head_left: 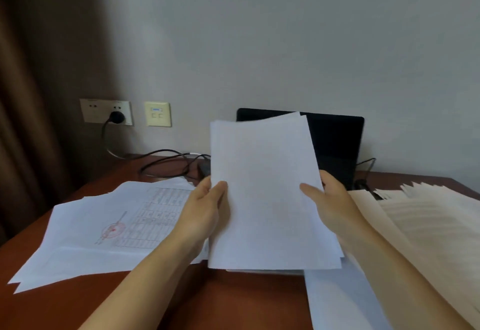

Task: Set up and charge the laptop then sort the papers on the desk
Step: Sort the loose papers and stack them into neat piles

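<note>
Above the desk (197, 301), left hand (201, 210) and right hand (331, 206) grip a white paper stack (270, 194).

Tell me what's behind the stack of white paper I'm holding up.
The open black laptop stands behind the white paper stack, its dark screen showing at right. The screen's left part and the keyboard are hidden.

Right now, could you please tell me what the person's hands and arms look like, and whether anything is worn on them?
Both forearms are bare as far as the picture shows: no sleeve or cuff reaches into view. The left hand and the right hand carry no gloves, and no watch, bracelet or ring is visible. The fingers are slim; the nails are too blurred to judge. No markings or cables on either arm.
</note>
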A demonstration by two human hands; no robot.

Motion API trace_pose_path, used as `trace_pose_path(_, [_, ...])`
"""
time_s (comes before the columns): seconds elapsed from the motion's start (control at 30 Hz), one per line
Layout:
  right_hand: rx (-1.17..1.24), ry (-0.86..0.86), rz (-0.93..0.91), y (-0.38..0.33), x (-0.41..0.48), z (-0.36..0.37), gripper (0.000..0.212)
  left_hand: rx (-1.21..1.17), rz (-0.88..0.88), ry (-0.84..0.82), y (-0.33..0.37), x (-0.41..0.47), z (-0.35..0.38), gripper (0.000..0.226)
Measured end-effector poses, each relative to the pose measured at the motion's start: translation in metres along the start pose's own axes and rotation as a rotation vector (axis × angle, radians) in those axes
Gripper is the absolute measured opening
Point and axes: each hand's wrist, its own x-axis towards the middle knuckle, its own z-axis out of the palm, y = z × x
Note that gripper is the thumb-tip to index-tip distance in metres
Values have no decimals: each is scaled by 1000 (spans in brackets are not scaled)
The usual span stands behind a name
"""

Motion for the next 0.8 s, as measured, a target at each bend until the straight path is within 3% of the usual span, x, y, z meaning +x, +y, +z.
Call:
trace_pose_path(0.1, [-120, 54, 30, 20, -6, -45, 12, 92, -69, -72, 0, -11, 32, 24])
trace_pose_path(0.23, [-241, 106, 114, 37, -21, -97, 18, 249, -77, -216, -1, -24, 72, 30])
trace_pose_path(0.43, [-385, 117, 145, 59, -40, -145, 15, 632, -38, -358, -9, -34, 106, 37])
trace_pose_path(0.67, [-537, 178, 153, 72, -46, -160, 10, 961, 124, -333, -20, -33, 118, 34])
trace_pose_path(0.8, [-720, 178, 140, 76, -49, -158, 21, 1027, 184, -324, -26, -34, 119, 41])
